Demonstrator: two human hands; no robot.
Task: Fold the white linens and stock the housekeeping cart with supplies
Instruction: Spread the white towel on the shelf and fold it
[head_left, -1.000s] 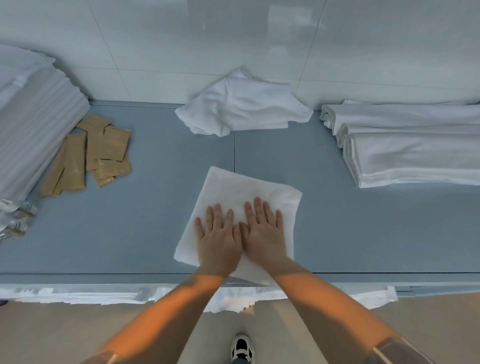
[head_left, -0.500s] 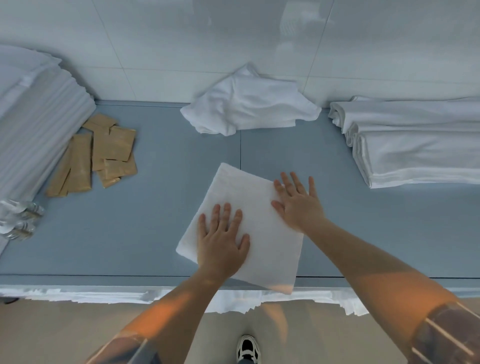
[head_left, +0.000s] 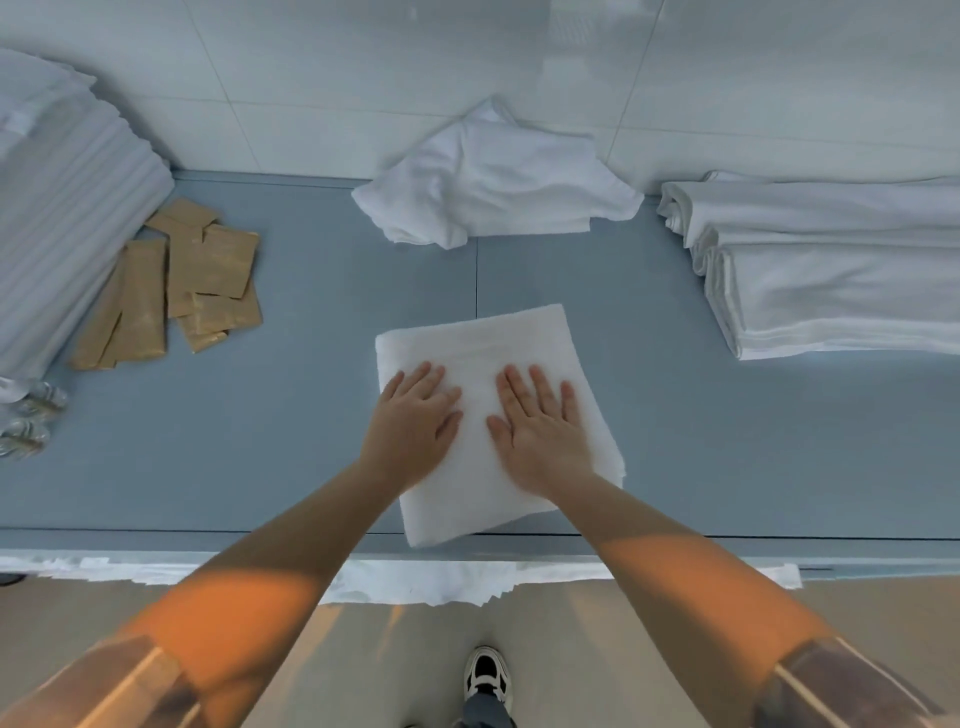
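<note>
- Pale tiled wall backs a blue-grey surface (head_left: 291, 441); a folded towel (head_left: 483, 353) lies at its near edge, one corner just over the lip.
- Left hand (head_left: 413, 423) and right hand (head_left: 540, 431) rest flat on the towel, side by side, fingers straight; neither grip is closed on anything.
- Step in hand, as I judge it: pressing the fold smooth.
- Next likely calls for lifting the towel onto the folded stack (head_left: 831, 270) at the right, then taking the crumpled cloth (head_left: 493, 182) by the wall.
- Brown packets (head_left: 176, 286) lie at the left beside striped linens (head_left: 62, 218); no cart in view.
</note>
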